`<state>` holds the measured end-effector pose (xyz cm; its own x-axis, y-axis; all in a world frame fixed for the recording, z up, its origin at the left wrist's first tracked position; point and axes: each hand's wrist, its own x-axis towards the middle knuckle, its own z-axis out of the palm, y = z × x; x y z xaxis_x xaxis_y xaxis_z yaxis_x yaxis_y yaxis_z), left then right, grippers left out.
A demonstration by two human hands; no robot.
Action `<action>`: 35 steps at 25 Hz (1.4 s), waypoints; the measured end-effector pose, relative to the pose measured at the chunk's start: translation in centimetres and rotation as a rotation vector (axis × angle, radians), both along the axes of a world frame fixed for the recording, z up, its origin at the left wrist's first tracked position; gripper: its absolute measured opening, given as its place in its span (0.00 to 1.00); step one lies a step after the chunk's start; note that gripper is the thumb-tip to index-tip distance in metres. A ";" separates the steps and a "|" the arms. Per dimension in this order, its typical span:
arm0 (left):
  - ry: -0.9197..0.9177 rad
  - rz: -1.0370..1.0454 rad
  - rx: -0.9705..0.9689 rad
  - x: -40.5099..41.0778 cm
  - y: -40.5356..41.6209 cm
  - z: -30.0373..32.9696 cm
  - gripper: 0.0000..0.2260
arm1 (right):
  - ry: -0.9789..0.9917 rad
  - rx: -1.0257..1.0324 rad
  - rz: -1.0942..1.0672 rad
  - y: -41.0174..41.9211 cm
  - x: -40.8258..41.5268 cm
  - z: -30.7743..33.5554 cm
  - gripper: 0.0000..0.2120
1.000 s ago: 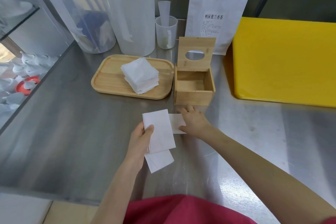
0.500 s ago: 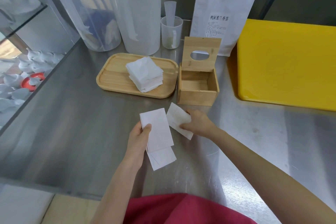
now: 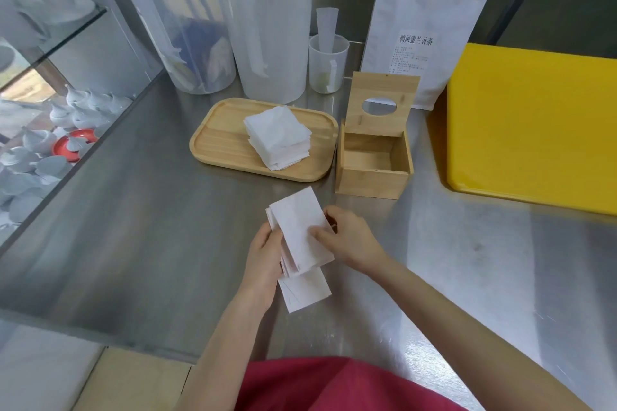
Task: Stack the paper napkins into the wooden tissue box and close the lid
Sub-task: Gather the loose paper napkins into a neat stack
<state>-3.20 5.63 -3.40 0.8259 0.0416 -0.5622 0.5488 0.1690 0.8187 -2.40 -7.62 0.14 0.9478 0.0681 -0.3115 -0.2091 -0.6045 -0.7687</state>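
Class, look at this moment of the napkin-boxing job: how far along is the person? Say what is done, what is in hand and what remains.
Done: the wooden tissue box stands with its lid up, but looks empty inside. In hand: the left hand holds a small stack of napkins while the right hand lays one on top. Left: a napkin on the counter, the pile on the wooden tray, boxing them all, closing the lid.

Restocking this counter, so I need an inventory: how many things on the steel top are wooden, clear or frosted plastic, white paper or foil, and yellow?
Wooden: 2, tray and box
Plastic: 3, two jugs, cup
White: 3, pouch, tray napkins, held napkins
Yellow: 1, board
Total: 9
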 end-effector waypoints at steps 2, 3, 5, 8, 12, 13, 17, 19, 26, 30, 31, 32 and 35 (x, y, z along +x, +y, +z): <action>0.020 0.032 -0.039 0.2 0.2 -0.1 0.10 | -0.012 -0.038 -0.007 0.1 -0.3 -0.6 0.09; 0.036 0.049 -0.056 0.2 0.1 -0.2 0.10 | -0.016 -0.054 -0.003 0.1 -0.3 -0.7 0.10; 0.063 0.044 -0.057 0.2 0.0 -0.1 0.13 | -0.021 -0.095 0.010 0.1 -0.2 -0.8 0.11; 0.069 0.020 -0.064 0.4 0.0 -0.2 0.16 | -0.024 -0.129 0.019 0.4 0.0 -0.9 0.11; 0.008 -0.001 -0.039 -0.1 0.0 -0.2 0.13 | -0.024 -0.141 0.033 0.4 -0.1 -1.3 0.11; -0.023 -0.028 -0.008 -0.3 0.1 -0.2 0.12 | -0.019 -0.148 0.042 0.5 -0.1 -1.4 0.12; -0.090 0.020 0.030 -0.4 0.9 -0.2 0.10 | 0.000 -0.089 -0.011 0.6 0.0 -1.4 0.18; -0.103 0.076 0.021 -0.4 1.6 0.1 0.08 | 0.014 -0.106 -0.023 0.5 0.1 -1.9 0.15; -0.099 0.194 -0.005 -0.2 4.4 0.0 0.08 | 0.124 -0.451 0.310 1.8 -0.5 -3.5 0.25; -0.104 0.232 -0.015 -0.2 5.4 -0.2 0.09 | 0.157 -0.457 0.298 1.9 -0.2 -3.5 0.23; -0.106 0.232 -0.018 -0.2 5.4 -0.2 0.09 | 0.175 -0.455 0.302 1.9 -0.2 -3.4 0.20; -0.105 0.232 -0.018 -0.2 5.4 -0.2 0.09 | 0.174 -0.460 0.312 2.0 -0.2 -3.5 0.16; -0.101 0.234 -0.017 -0.3 5.2 -0.1 0.09 | 0.172 -0.437 0.296 2.0 -0.6 -3.6 0.13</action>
